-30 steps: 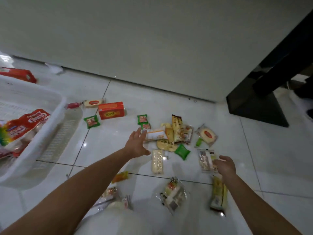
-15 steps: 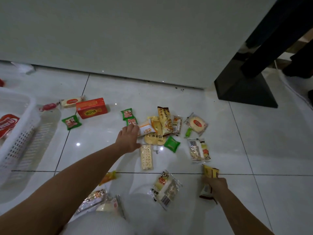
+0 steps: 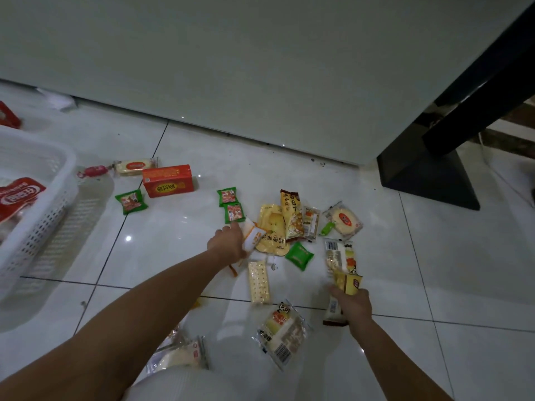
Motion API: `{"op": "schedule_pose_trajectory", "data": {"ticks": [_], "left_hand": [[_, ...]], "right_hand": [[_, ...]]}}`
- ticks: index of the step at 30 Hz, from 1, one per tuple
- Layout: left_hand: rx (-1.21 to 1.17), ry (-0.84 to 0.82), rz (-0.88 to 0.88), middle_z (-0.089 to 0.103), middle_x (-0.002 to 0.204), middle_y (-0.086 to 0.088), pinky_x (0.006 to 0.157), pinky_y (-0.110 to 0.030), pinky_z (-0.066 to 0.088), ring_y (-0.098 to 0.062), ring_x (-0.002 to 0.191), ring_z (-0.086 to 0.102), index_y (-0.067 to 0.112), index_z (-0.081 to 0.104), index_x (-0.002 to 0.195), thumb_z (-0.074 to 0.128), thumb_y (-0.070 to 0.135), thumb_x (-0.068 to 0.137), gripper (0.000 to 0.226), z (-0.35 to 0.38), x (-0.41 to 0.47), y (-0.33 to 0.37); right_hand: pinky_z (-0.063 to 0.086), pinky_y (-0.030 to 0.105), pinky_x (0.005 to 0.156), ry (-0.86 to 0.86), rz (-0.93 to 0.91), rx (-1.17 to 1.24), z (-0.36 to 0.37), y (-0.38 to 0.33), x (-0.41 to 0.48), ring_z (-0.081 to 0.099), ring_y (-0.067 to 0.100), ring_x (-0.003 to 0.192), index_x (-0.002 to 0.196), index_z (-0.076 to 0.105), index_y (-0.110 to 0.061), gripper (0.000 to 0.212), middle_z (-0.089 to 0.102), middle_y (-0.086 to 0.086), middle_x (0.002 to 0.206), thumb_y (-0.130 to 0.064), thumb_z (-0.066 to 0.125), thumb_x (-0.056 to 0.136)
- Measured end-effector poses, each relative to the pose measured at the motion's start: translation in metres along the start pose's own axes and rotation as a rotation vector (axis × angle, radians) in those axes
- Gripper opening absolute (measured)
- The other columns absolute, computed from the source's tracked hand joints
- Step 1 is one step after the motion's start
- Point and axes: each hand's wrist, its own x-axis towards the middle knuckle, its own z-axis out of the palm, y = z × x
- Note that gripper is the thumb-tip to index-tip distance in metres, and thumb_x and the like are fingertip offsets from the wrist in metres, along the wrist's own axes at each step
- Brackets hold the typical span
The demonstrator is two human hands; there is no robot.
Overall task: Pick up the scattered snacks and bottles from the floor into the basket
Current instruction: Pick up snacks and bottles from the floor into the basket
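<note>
**While Snacks Lie Scattered, Two Packets Are Gripped**

Since most of the snacks are thin film packets, they are judged to be light, soft and rather slippery on the glossy floor [image 3: 434, 285]. A white-and-orange packet [image 3: 254, 235] is gripped by the left hand [image 3: 228, 241] at the near left edge of the middle heap. A yellow packet [image 3: 347, 282] is clasped round its middle by the right hand [image 3: 354, 306], nearer and to the right. The basket [image 3: 37, 227], with a red bag [image 3: 20, 195] inside, is set well apart at the left. The long cracker packet [image 3: 259, 282] is likely brittle, so a hold by its sealed ends is advised. The orange box [image 3: 168, 180] looks stiff and is best taken across its sides. No bottle can be made out with certainty.
</note>
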Motion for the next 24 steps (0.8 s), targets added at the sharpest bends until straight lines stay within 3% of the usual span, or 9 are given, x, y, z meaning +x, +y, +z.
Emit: {"op": "schedule_pose_trajectory", "data": {"ticks": [3,5,8,11,15,20,22,24], "left_hand": [[-0.023,-0.082,-0.028,0.054,0.124,-0.018,0.089,-0.034,0.044,-0.031,0.115,0.053,0.002,0.049,0.121,0.07,0.037,0.079,0.059,-0.002,0.001,-0.009],[-0.091,-0.106,-0.071,0.058,0.119,-0.015,0.083,-0.03,0.042,-0.029,0.111,0.055,0.004,0.055,0.115,0.073,0.039,0.075,0.056,-0.008,-0.002,-0.015],[-0.298,-0.12,-0.139,0.06,0.1,-0.01,0.073,-0.031,0.045,-0.025,0.099,0.06,0.004,0.059,0.108,0.078,0.039,0.071,0.054,-0.027,-0.013,-0.022],[-0.619,-0.111,-0.211,0.053,0.097,-0.006,0.065,-0.03,0.05,-0.021,0.087,0.055,0.008,0.051,0.104,0.079,0.032,0.072,0.049,-0.066,-0.041,-0.024],[-0.892,-0.095,-0.266,0.049,0.089,-0.006,0.056,-0.031,0.05,-0.022,0.076,0.054,0.015,0.041,0.096,0.08,0.026,0.07,0.049,-0.154,-0.103,-0.015],[-0.987,-0.004,-0.27,0.059,0.103,-0.009,0.061,-0.035,0.054,-0.026,0.085,0.062,0.018,0.048,0.114,0.076,0.021,0.075,0.048,-0.3,-0.195,0.015],[-0.983,0.016,-0.281,0.062,0.101,-0.013,0.061,-0.037,0.055,-0.026,0.08,0.064,0.01,0.051,0.111,0.079,0.024,0.07,0.052,-0.363,-0.236,0.03],[-0.928,0.025,-0.28,0.059,0.091,-0.011,0.052,-0.028,0.05,-0.019,0.066,0.06,0.009,0.05,0.108,0.078,0.026,0.074,0.046,-0.422,-0.278,0.046]], "right_hand": [[0.041,0.029,0.075,-0.014,-0.049,-0.013,0.008,-0.009,-0.008,0.057,0.027,0.089,0.112,0.06,-0.002,0.053,0.062,0.014,0.098,-0.035,0.077,0.074],[0.042,0.029,0.081,-0.011,-0.086,0.002,0.012,-0.02,-0.013,0.059,0.029,0.098,0.115,0.061,-0.005,0.05,0.064,0.015,0.106,-0.032,0.076,0.076],[0.043,0.035,0.094,-0.03,-0.115,-0.014,0.017,-0.046,-0.029,0.056,0.031,0.115,0.127,0.053,-0.004,0.061,0.061,0.015,0.122,-0.033,0.075,0.077],[0.045,0.043,0.1,-0.083,-0.167,-0.06,0.015,-0.088,-0.057,0.054,0.032,0.119,0.137,0.044,-0.007,0.079,0.057,0.013,0.131,-0.042,0.075,0.073],[0.043,0.041,0.102,-0.163,-0.275,-0.107,-0.005,-0.171,-0.121,0.052,0.033,0.123,0.139,0.04,-0.007,0.079,0.054,0.013,0.135,-0.039,0.075,0.075],[0.044,0.033,0.085,-0.266,-0.337,-0.098,-0.062,-0.288,-0.235,0.055,0.024,0.09,0.114,0.05,-0.002,0.05,0.062,0.016,0.114,-0.032,0.072,0.08],[0.045,0.034,0.087,-0.306,-0.325,-0.048,-0.092,-0.328,-0.284,0.057,0.026,0.095,0.117,0.05,-0.003,0.053,0.062,0.013,0.115,-0.033,0.073,0.08],[0.046,0.037,0.095,-0.352,-0.326,-0.016,-0.123,-0.361,-0.332,0.058,0.03,0.11,0.127,0.048,-0.003,0.067,0.06,0.011,0.122,-0.039,0.073,0.077]]}}
